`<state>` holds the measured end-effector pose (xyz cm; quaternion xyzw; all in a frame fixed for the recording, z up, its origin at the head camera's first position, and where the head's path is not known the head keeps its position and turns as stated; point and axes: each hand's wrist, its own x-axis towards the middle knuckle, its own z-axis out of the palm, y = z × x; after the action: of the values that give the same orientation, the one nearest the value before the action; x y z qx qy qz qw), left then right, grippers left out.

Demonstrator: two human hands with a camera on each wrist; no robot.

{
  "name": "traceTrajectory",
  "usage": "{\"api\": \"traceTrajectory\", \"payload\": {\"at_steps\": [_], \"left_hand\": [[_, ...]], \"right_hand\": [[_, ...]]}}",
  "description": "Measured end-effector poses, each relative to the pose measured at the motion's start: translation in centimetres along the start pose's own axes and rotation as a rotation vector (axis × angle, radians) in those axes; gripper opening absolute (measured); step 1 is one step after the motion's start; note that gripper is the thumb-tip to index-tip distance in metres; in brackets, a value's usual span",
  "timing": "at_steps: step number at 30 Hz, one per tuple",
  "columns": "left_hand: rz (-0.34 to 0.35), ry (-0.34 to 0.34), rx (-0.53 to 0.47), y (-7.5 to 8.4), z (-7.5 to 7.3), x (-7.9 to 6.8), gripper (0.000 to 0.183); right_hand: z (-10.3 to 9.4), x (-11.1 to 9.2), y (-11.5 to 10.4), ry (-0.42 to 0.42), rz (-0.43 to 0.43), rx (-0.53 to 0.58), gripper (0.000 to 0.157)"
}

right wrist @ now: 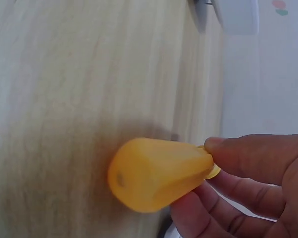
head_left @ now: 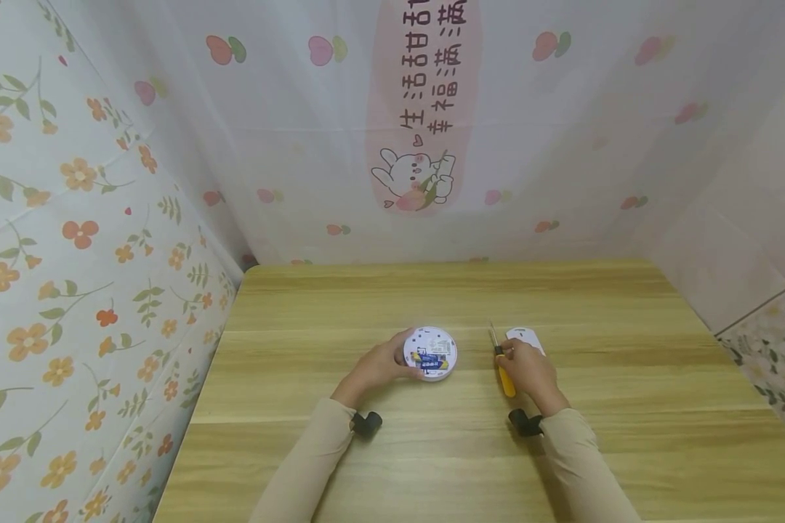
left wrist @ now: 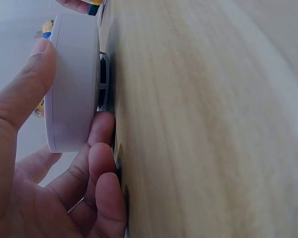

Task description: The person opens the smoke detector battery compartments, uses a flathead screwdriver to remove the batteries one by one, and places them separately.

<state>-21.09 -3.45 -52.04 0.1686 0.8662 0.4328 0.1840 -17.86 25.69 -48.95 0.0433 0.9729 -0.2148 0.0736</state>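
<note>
In the head view my left hand (head_left: 378, 363) grips a round white device (head_left: 429, 340) by its left side. Blue-and-yellow batteries (head_left: 432, 361) lie on the device's upper face. The left wrist view has the thumb on the rim of the device (left wrist: 75, 84) and fingers curled beneath it, close over the tabletop. My right hand (head_left: 533, 369) pinches a screwdriver (head_left: 507, 378) with a yellow handle, its thin shaft pointing away from me. Seen from the right wrist, thumb and fingers close round the front of the yellow handle (right wrist: 161, 173).
A small flat white piece (head_left: 527, 336) lies just beyond the right hand. The wood-grain table (head_left: 432, 450) extends to a printed curtain (head_left: 301, 160) at the back, with floral cloth (head_left: 72, 290) along the left. Black cameras are strapped to both wrists.
</note>
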Motion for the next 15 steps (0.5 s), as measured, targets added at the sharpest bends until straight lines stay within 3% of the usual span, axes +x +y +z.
{"api": "traceTrajectory", "payload": {"at_steps": [7, 15], "left_hand": [[-0.006, -0.014, 0.017, 0.12, -0.05, -0.07, 0.094], [-0.005, -0.007, 0.026, 0.05, -0.02, -0.02, 0.093]], "right_hand": [[-0.03, -0.09, -0.23, -0.033, 0.005, 0.002, 0.034], [-0.28, -0.1, -0.37, -0.013, -0.002, -0.02, 0.035]]}}
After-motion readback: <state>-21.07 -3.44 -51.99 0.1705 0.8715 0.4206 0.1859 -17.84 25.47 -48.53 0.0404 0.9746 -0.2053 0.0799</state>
